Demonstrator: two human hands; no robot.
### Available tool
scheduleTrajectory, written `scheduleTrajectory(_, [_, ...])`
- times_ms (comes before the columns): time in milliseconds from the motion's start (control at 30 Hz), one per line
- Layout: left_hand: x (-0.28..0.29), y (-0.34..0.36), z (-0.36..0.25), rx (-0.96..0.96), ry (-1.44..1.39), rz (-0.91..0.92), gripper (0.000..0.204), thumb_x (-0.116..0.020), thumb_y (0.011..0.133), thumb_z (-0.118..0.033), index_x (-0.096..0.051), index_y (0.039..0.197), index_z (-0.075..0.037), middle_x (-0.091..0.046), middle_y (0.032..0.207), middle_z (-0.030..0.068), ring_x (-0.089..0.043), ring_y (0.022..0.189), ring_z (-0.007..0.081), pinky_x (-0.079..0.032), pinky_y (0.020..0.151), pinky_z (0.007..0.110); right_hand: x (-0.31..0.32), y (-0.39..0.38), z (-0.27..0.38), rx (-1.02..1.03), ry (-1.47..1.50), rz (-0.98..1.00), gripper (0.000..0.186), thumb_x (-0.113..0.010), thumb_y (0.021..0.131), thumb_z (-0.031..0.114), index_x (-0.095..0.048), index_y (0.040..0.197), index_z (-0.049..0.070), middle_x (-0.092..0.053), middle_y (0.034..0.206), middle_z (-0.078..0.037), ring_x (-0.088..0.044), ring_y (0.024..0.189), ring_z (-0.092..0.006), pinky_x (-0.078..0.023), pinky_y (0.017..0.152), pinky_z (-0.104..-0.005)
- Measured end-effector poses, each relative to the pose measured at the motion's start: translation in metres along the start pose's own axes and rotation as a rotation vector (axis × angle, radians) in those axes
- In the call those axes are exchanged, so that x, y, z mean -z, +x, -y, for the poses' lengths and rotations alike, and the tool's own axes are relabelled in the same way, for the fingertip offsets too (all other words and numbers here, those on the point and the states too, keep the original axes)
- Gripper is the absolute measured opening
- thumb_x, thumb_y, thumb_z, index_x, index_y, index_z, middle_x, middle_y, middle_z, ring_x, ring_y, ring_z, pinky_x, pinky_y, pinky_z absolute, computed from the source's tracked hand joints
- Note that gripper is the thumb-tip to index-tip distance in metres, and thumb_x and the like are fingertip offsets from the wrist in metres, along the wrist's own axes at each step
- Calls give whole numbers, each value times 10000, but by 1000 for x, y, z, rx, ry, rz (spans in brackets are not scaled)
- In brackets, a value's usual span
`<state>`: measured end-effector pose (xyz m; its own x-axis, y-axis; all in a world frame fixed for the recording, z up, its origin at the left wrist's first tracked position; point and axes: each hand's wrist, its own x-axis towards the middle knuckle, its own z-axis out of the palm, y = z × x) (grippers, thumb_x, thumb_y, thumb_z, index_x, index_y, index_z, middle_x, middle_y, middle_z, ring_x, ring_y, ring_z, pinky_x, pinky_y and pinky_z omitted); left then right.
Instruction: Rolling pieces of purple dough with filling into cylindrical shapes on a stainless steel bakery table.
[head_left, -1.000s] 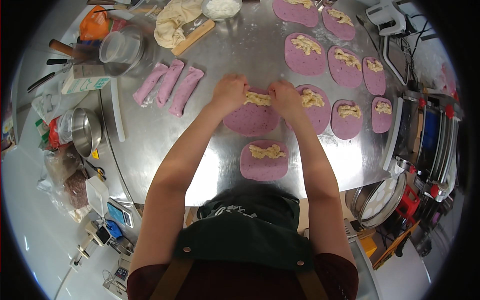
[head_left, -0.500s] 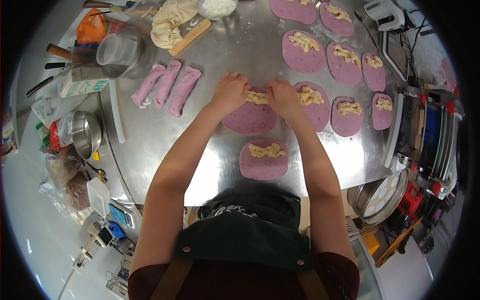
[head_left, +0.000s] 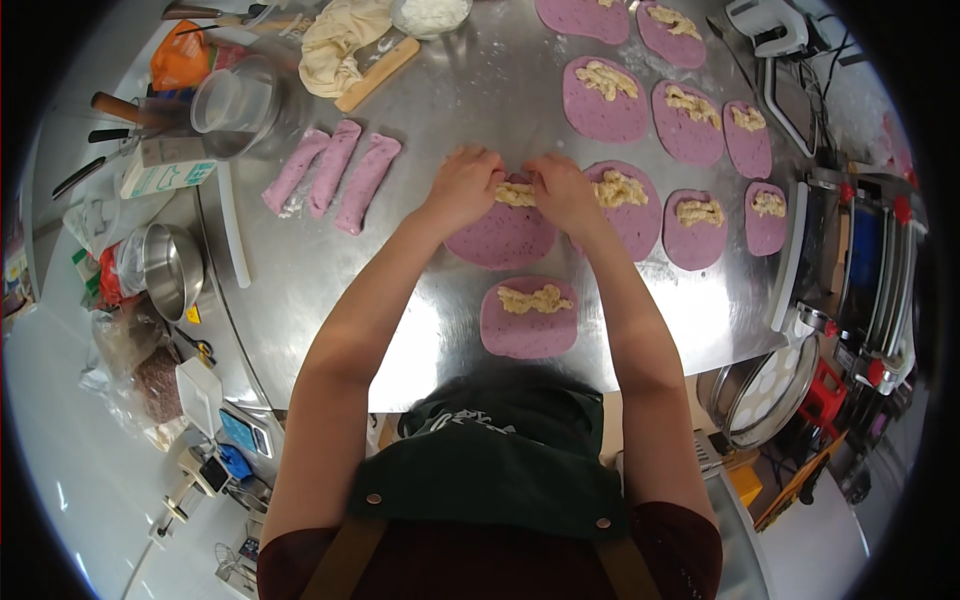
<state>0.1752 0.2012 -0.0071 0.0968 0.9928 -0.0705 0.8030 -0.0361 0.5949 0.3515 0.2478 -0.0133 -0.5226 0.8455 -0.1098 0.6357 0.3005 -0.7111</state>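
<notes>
Flat on the steel table (head_left: 290, 330) lies a purple dough sheet (head_left: 500, 240) with a pale yellow, lumpy filling (head_left: 515, 194) along its far side. My left hand (head_left: 467, 187) has its fingers curled on the far left edge of that sheet. On the far right edge, my right hand (head_left: 562, 192) pinches the dough the same way. The fingers hide most of the far edge. Partly behind my right hand is another filled dough sheet (head_left: 640, 225). A further filled sheet (head_left: 530, 335) lies nearer to me.
Three rolled purple dough pieces (head_left: 338, 170) lie to the left. More filled sheets (head_left: 606, 115) spread over the right side. At the far left are pale dough (head_left: 335, 45), a wooden rolling pin (head_left: 378, 75), a bowl of white powder (head_left: 432, 15) and plastic tubs (head_left: 235, 105).
Both hands stay at the far edge of the same dough sheet, with only a slight shift of the fingers. The rest of the scene shifts very slightly in view.
</notes>
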Motion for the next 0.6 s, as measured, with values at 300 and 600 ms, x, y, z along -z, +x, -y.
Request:
scheduleTrajectory(300, [0,7,-2,27,1,141,135,-553,854,-165,-636,895,-67,-622,945,122,-564,987,323,-413,873,449,4,-2,3,20,-36,35,224,-513,768,44,-690,902,77,-608,908,-139,-576,963,-340,-471,843,-428])
scheduleTrajectory(600, [-5,3,0,-29,-93,55,125,-559,852,-153,-632,935,-94,-597,925,105,-539,967,317,-408,832,440,6,-5,7,37,-74,60,235,-504,757,40,-692,892,84,-600,904,-142,-567,951,-339,-468,834,-428])
